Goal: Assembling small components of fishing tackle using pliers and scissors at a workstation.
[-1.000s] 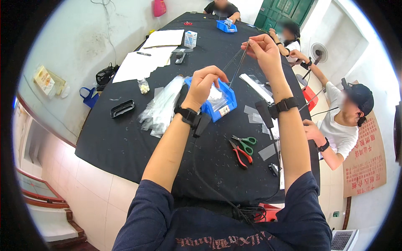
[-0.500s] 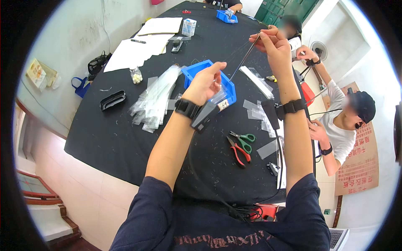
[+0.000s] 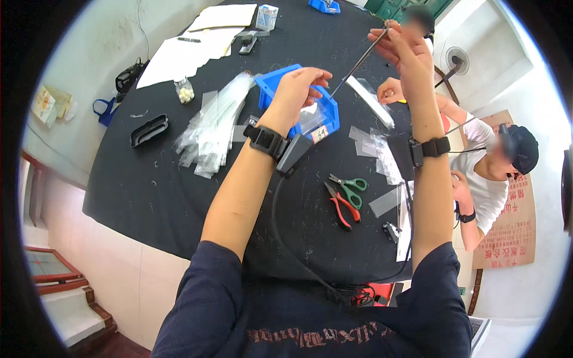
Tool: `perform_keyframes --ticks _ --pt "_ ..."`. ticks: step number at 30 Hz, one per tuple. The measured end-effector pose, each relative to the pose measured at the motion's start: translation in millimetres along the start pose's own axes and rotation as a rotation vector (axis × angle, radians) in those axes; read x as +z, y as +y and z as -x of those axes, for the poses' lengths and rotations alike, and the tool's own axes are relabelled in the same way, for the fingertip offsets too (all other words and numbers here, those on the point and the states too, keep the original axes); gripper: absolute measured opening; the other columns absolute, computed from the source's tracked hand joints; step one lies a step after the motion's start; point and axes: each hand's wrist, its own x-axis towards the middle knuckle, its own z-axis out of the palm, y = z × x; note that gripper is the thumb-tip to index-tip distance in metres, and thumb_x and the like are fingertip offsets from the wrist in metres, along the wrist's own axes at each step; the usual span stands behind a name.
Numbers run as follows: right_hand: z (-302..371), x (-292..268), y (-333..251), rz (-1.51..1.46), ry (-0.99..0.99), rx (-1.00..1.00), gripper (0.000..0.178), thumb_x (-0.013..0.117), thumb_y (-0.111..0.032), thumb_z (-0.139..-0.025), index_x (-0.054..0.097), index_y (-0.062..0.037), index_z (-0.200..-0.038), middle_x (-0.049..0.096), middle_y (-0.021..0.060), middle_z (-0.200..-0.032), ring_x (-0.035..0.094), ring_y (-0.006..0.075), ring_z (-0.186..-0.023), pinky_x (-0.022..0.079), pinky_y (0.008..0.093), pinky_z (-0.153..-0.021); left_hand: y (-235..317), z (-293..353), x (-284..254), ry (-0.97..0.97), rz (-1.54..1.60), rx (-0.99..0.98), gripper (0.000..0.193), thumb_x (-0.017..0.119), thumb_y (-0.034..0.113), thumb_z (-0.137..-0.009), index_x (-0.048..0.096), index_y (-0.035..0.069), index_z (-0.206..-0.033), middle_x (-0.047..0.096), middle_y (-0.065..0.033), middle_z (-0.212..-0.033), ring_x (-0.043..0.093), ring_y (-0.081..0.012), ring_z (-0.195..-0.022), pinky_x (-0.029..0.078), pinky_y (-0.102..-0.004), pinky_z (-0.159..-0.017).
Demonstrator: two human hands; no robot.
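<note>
A thin dark cable tie [image 3: 358, 62] stretches between my two hands above the black table [image 3: 149, 191]. My right hand [image 3: 400, 45] is raised high and pinches its upper end. My left hand [image 3: 301, 89] pinches the lower end, just over a blue plastic bin [image 3: 274, 86] that holds clear bags. Both wrists carry black straps, and a cable runs down from the left one.
A pile of clear plastic bags [image 3: 212, 125] lies left of the bin; more bags [image 3: 376, 146] lie to its right. Green scissors [image 3: 349, 188] and red pliers [image 3: 340, 206] sit near the table's front. Papers [image 3: 191, 45] lie at the back. A seated person [image 3: 495, 173] works at the right.
Both hands have risen and moved away from me, the right hand highest. The view has tilted so the table sits lower and the tie is pulled straighter.
</note>
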Motion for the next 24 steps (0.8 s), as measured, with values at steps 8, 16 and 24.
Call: perform_keyframes --ticks 8,16,24 --pt "27.0 -48.5 31.0 0.134 0.051 0.234 0.031 0.052 -0.016 -0.093 0.056 0.0004 -0.119 0.069 0.0107 -0.101 0.065 0.0209 -0.095 0.051 0.0323 -0.084 -5.9 -7.8 -6.1 -0.019 0.078 0.026 0.023 0.055 0.026 -0.092 0.067 0.006 -0.094 0.058 0.0036 -0.08 0.05 -0.0056 -0.065 0.041 -0.0206 -0.061" --pt "58.1 -91.7 128.6 1.118 -0.037 0.316 0.024 0.063 -0.025 -0.078 0.073 -0.0045 -0.087 0.071 0.0149 -0.085 0.069 0.0264 -0.08 0.053 0.0347 -0.076 -11.6 -14.2 -6.0 -0.012 0.065 -0.009 0.024 0.055 0.026 -0.092 0.068 0.006 -0.09 0.058 0.004 -0.077 0.05 -0.0047 -0.065 0.042 -0.0201 -0.06" --pt "34.0 -69.3 195.8 1.643 -0.147 0.524 0.029 0.065 -0.029 -0.076 0.072 -0.006 -0.092 0.068 0.0151 -0.101 0.066 0.0303 -0.096 0.052 0.0406 -0.081 -7.5 -10.8 -6.9 -0.012 0.119 -0.058 0.024 0.057 0.028 -0.092 0.068 0.006 -0.09 0.058 0.0035 -0.076 0.052 -0.005 -0.066 0.043 -0.0201 -0.06"
